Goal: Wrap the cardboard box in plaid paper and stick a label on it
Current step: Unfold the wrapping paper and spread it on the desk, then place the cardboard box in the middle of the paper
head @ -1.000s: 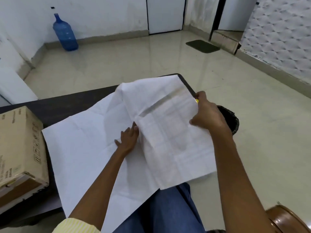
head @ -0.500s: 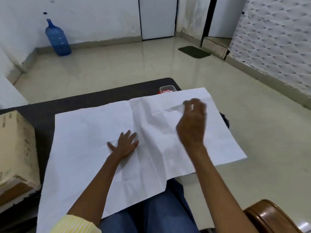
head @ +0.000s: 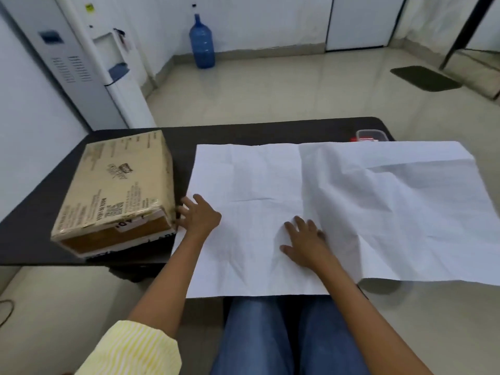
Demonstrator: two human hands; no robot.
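Head view: found the paper [head: 270,180] spread white side up on the dark counter [head: 243,135], cardboard box [head: 116,190] just left of it. Saw left grip [head: 198,216] spread, fingertips [head: 180,211] at the box's near right corner; right grip [head: 305,242] spread flat, pressing the paper.

paper [head: 351,207] spread flat, cardboard box [head: 116,190] beside

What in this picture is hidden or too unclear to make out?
Head view only:
- Large white paper sheet: only the white side shows; any plaid lies underneath.
- Small clear plastic container: the sheet's far edge hides its base; contents unclear.
- Brown cardboard box: most print too small to read.
- Left hand: blur hides whether it touches the box.
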